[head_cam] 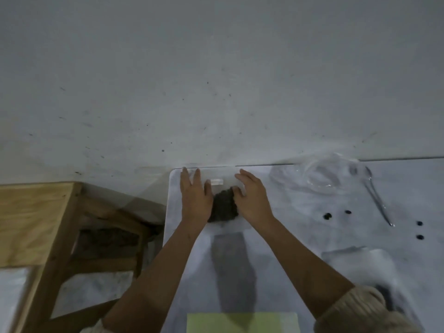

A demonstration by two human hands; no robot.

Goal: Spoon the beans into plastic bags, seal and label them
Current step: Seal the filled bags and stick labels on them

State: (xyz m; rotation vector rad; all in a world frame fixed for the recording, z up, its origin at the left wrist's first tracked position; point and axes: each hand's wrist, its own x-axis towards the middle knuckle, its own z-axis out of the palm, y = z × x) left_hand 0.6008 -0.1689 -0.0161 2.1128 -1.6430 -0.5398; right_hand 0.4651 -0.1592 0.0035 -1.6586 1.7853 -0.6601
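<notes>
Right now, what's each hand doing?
Left hand: open, fingers straight, pressing flat on the bag of beans.
Right hand: open, resting on the same bag.

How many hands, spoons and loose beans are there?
Hands: 2, the left hand and the right hand
Spoon: 1
Loose beans: 4
Total: 7
</notes>
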